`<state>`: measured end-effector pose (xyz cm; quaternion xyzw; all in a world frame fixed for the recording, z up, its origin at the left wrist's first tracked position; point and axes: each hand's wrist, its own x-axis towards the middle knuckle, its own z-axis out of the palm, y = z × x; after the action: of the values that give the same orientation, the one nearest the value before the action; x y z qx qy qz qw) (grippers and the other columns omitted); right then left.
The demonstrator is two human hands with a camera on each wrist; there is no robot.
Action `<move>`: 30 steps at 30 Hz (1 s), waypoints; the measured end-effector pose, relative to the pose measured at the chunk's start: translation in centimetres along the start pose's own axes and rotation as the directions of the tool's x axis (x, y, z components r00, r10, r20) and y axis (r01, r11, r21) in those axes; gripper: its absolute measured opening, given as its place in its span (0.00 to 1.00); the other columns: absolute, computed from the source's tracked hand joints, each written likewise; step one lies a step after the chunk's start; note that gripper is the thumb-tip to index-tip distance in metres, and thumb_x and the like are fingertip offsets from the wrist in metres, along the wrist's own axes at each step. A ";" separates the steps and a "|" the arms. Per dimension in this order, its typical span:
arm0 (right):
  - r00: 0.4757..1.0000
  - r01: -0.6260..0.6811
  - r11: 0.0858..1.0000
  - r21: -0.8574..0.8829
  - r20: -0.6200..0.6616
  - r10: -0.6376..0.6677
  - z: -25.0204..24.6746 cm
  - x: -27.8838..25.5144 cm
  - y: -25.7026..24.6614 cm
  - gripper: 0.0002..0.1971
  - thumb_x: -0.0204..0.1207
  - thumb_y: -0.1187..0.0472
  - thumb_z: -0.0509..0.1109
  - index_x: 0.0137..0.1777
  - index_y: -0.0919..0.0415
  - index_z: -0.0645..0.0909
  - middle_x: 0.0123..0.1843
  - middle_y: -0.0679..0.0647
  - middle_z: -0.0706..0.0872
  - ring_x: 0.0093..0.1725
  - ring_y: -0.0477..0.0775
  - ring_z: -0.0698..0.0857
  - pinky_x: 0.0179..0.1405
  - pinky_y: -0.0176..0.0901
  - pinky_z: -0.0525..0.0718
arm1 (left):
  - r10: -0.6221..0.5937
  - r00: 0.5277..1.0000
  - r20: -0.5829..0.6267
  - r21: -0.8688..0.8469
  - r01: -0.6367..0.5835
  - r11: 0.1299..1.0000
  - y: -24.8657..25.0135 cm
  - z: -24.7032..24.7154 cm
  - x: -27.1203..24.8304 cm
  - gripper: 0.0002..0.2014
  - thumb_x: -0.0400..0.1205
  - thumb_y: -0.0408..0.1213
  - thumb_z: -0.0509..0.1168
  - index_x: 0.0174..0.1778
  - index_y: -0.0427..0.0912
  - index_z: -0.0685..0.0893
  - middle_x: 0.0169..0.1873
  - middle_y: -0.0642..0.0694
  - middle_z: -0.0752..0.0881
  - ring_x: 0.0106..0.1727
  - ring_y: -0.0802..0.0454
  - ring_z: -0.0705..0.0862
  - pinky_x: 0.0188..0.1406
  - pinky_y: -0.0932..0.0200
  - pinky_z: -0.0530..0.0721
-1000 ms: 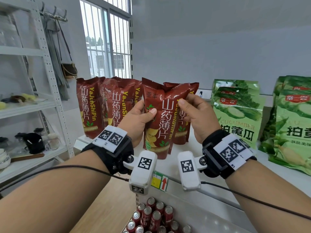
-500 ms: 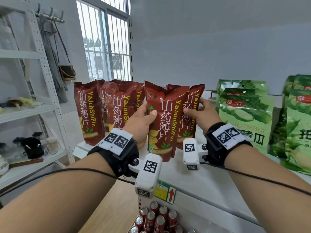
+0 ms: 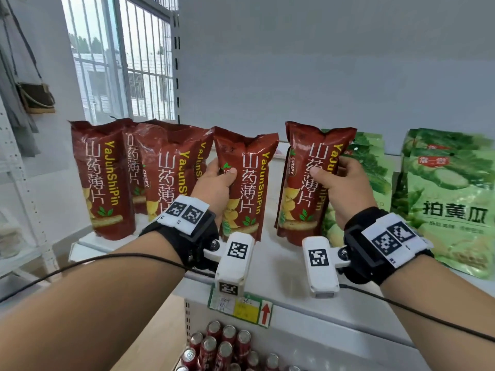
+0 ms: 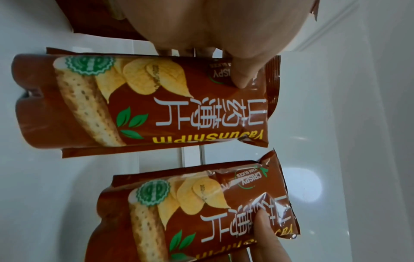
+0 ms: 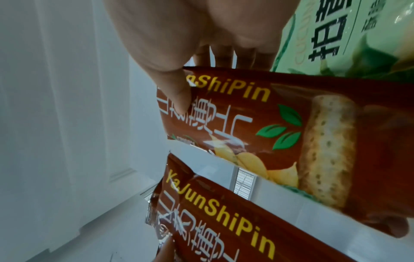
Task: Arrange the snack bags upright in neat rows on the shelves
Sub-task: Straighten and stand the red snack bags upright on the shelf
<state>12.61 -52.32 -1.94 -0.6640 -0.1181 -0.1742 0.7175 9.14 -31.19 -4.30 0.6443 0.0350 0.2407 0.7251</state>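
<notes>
Two dark red yam-crisp bags stand upright on the white shelf top. My left hand grips the left bag, thumb on its front and fingers behind. My right hand grips the right bag the same way, right beside the green bags. A clear gap separates the two bags. Several more red bags stand in rows to the left.
Green cucumber-snack bags stand at the right, one stack right behind my right hand. Red drink cans fill the shelf below, under a price tag. A white rack and a barred window lie to the left.
Both hands first held one bag in front of another. My right hand has since taken the rear bag and carried it right, so the two bags now stand apart.
</notes>
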 end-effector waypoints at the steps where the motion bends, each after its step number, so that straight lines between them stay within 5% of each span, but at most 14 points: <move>1: 1.000 -0.001 1.000 0.008 0.001 0.001 -0.2 -0.4 -0.3 0.21 0.69 0.63 0.77 0.59 0.52 0.73 0.58 0.50 0.83 0.55 0.50 0.85 0.53 0.47 0.82 | -0.008 1.000 0.016 -0.012 0.009 1.000 0.1 0.0 -0.2 0.08 0.79 0.41 0.64 0.48 0.61 0.82 0.40 0.56 0.92 0.42 0.55 0.91 0.39 0.56 0.87; 5: 1.000 -0.002 0.998 0.064 -0.019 0.003 -0.5 -2.2 -0.8 0.20 0.69 0.66 0.76 0.58 0.54 0.75 0.54 0.51 0.85 0.50 0.50 0.87 0.42 0.42 0.83 | -0.060 0.996 0.061 -0.079 0.064 0.995 -0.1 -0.3 -1.1 0.19 0.68 0.41 0.67 0.56 0.48 0.80 0.41 0.49 0.92 0.37 0.54 0.91 0.29 0.60 0.87; 7: 1.000 0.001 0.995 0.097 -0.028 0.002 -0.4 -3.1 -0.8 0.20 0.69 0.68 0.75 0.59 0.56 0.76 0.53 0.52 0.86 0.48 0.50 0.88 0.39 0.40 0.83 | -0.083 0.994 0.067 -0.067 0.087 0.994 -0.3 -0.4 -1.8 0.28 0.68 0.40 0.67 0.65 0.41 0.74 0.50 0.43 0.88 0.39 0.54 0.91 0.30 0.59 0.87; 10: 0.999 0.011 0.993 0.117 -0.032 -0.007 -0.3 -4.3 -0.7 0.20 0.69 0.70 0.74 0.59 0.57 0.76 0.51 0.52 0.86 0.44 0.48 0.88 0.36 0.37 0.84 | -0.126 0.991 0.044 0.021 0.125 0.992 -0.3 -0.8 -3.0 0.46 0.64 0.44 0.67 0.81 0.50 0.59 0.76 0.44 0.72 0.69 0.46 0.79 0.64 0.43 0.81; 12: 1.000 0.012 0.991 0.132 -0.021 -0.009 -0.2 -5.1 -0.7 0.18 0.69 0.70 0.74 0.55 0.55 0.77 0.49 0.51 0.86 0.40 0.45 0.89 0.34 0.36 0.84 | -0.106 0.993 0.053 0.015 0.106 0.994 0.0 -1.1 -4.1 0.49 0.63 0.46 0.67 0.83 0.55 0.54 0.81 0.46 0.62 0.77 0.44 0.68 0.73 0.38 0.72; 15: 1.000 0.017 0.992 0.128 0.010 -0.019 0.3 -6.3 -0.9 0.16 0.68 0.69 0.73 0.52 0.52 0.77 0.47 0.51 0.87 0.37 0.42 0.89 0.31 0.35 0.85 | -0.034 0.995 0.093 0.021 0.032 0.999 0.2 -1.2 -5.5 0.44 0.63 0.46 0.67 0.78 0.54 0.63 0.74 0.46 0.70 0.70 0.45 0.75 0.67 0.41 0.78; 17: 0.999 0.017 0.993 0.113 0.037 -0.021 0.7 -7.0 -1.2 0.18 0.69 0.69 0.73 0.57 0.56 0.77 0.48 0.51 0.87 0.39 0.44 0.90 0.33 0.36 0.85 | 0.002 0.995 0.097 0.016 -0.004 1.000 0.6 -1.1 -6.0 0.33 0.64 0.48 0.67 0.68 0.56 0.71 0.70 0.47 0.74 0.65 0.48 0.79 0.56 0.51 0.85; 19: 0.998 -0.001 0.993 0.120 0.067 -0.007 1.2 -7.5 -1.5 0.21 0.70 0.70 0.72 0.62 0.59 0.75 0.51 0.54 0.86 0.41 0.48 0.89 0.36 0.39 0.85 | 0.031 0.995 0.096 0.014 -0.032 0.999 1.2 -1.1 -6.4 0.24 0.67 0.50 0.67 0.60 0.57 0.74 0.64 0.49 0.78 0.63 0.51 0.79 0.54 0.56 0.83; 23: 0.992 -0.004 0.988 0.156 0.128 -0.016 2.2 -8.7 -2.3 0.18 0.71 0.69 0.71 0.61 0.59 0.75 0.51 0.57 0.86 0.42 0.50 0.88 0.42 0.45 0.84 | 0.068 0.976 0.205 -0.010 -0.068 0.998 2.6 -0.8 -6.8 0.22 0.78 0.55 0.64 0.66 0.51 0.76 0.54 0.59 0.82 0.55 0.64 0.79 0.49 0.63 0.77; 25: 0.990 0.027 0.979 0.203 0.133 -0.055 2.7 -9.0 -3.1 0.13 0.72 0.67 0.70 0.56 0.57 0.78 0.47 0.53 0.88 0.40 0.47 0.89 0.38 0.41 0.85 | 0.064 0.957 0.283 -0.026 -0.059 0.998 3.4 -0.3 -7.0 0.21 0.81 0.51 0.65 0.68 0.49 0.76 0.57 0.55 0.84 0.54 0.65 0.82 0.45 0.64 0.78; 28: 0.988 0.069 0.976 0.204 0.121 -0.095 3.2 -9.0 -4.3 0.08 0.75 0.68 0.69 0.50 0.55 0.81 0.41 0.49 0.90 0.37 0.45 0.89 0.33 0.36 0.85 | 0.048 0.930 0.366 -0.153 0.009 0.988 4.5 0.4 -7.2 0.09 0.82 0.36 0.66 0.57 0.43 0.83 0.48 0.49 0.90 0.42 0.60 0.89 0.35 0.69 0.84; 30: 0.987 0.083 0.977 0.196 0.118 -0.107 3.4 -9.0 -4.8 0.09 0.75 0.69 0.69 0.48 0.55 0.82 0.40 0.48 0.89 0.37 0.45 0.89 0.34 0.36 0.85 | 0.040 0.929 0.369 -0.189 0.033 0.981 5.0 0.5 -7.2 0.09 0.81 0.32 0.66 0.57 0.40 0.84 0.47 0.43 0.91 0.44 0.53 0.90 0.40 0.62 0.86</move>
<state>2.66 -48.41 -0.82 -0.5959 -0.2115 -0.1534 0.7594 1.41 -34.18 -1.34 0.6054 -0.1271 0.1183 0.7767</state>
